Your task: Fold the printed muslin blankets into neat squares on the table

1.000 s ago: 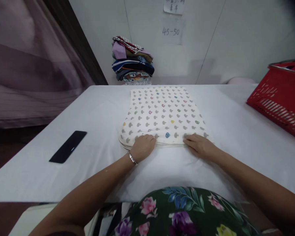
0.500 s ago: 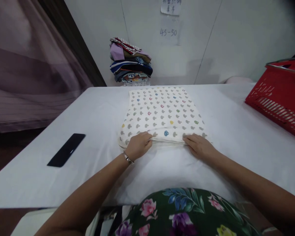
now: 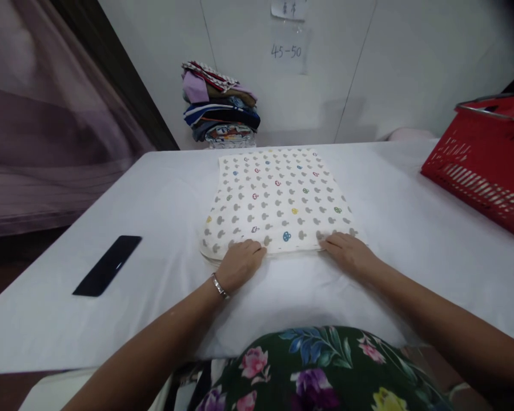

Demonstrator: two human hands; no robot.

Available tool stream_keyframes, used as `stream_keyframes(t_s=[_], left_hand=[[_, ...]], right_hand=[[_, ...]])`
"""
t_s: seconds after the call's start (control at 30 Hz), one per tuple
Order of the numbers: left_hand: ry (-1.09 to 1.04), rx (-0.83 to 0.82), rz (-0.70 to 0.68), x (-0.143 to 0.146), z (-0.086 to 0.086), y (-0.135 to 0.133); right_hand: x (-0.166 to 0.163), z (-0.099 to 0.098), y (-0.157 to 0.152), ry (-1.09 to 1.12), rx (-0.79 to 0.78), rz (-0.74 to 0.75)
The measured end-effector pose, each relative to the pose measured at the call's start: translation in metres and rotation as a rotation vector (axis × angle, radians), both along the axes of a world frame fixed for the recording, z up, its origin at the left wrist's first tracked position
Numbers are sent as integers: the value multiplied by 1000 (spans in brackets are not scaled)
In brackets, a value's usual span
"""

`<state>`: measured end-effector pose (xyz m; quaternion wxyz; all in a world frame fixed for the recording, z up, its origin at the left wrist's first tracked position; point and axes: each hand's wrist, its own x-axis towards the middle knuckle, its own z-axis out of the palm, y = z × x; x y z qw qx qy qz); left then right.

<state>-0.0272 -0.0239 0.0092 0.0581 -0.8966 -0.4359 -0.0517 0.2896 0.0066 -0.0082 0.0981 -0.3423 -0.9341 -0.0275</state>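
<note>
A white folded cloth (image 3: pixel 278 197) printed with grey and coloured mushrooms lies flat on the white-covered table, its layers stacked along the near edge. At the left part of that edge, my left hand (image 3: pixel 242 264) is closed, fingers curled over the fabric with the thumb hidden beneath. My right hand (image 3: pixel 350 252) grips the same edge nearer the right corner, fingertips on the top layer. The near edge lies nearly flat between the hands. A silver bracelet (image 3: pixel 220 286) circles my left wrist.
A black phone (image 3: pixel 108 266) lies on the table (image 3: pixel 163 200) at the left. Behind the far edge rises a stack of folded clothes (image 3: pixel 220 105) against the wall. At the right stands a red plastic basket (image 3: pixel 482 165) with a metal handle. A purplish curtain (image 3: pixel 51 131) hangs left.
The cloth's near edge, raised slightly between my hands before, has come down flatter. Both hands remain at that edge. The whole view has shifted a little.
</note>
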Motion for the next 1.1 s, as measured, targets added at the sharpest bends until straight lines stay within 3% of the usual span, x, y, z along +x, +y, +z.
stream_keyframes(t_s=[0.43, 0.77, 0.97, 1.1], left_hand=[[37, -79, 12, 0, 10, -4], [39, -12, 93, 2, 6, -14], [51, 63, 241, -9, 10, 0], [5, 86, 203, -19, 13, -2]], right_hand=[[-6, 9, -5, -69, 32, 22], [0, -4, -1, 19, 107, 41], [7, 9, 7, 142, 163, -54], [14, 6, 8, 104, 190, -64]])
